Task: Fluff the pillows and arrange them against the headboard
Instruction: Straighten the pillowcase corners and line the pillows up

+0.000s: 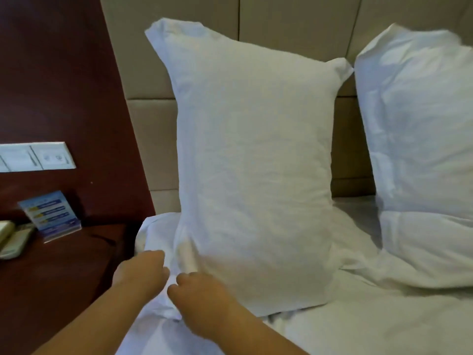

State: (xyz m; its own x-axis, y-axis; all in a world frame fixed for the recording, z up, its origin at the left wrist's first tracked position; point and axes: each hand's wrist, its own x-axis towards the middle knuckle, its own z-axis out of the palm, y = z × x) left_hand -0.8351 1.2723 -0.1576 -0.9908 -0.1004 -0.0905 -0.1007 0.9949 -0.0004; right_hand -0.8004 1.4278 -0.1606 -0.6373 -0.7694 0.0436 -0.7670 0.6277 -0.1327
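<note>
Since the left pillow (250, 162) and right pillow (422, 124) already stand against the headboard (281, 34) at the bed's (358, 329) head edge, little seems left; left hand (143, 270) and right hand (197, 290) pinch the left pillow's lower corner.

Tall white cloth pillow (253, 162): matt woven case, finely creased. Second white cloth pillow at right (419, 124): same matt cloth, deeper wrinkles. White bed sheet (358, 326): matt cloth, rumpled. Beige padded headboard panels (294, 19): smooth, faint sheen, leather-like. Dark red-brown wood wall panel (56, 80) and matching bedside top (64, 267): polished, semi-gloss. White switch plate (35, 156): smooth plastic. Clear card stand (55, 216): glossy acrylic
</note>
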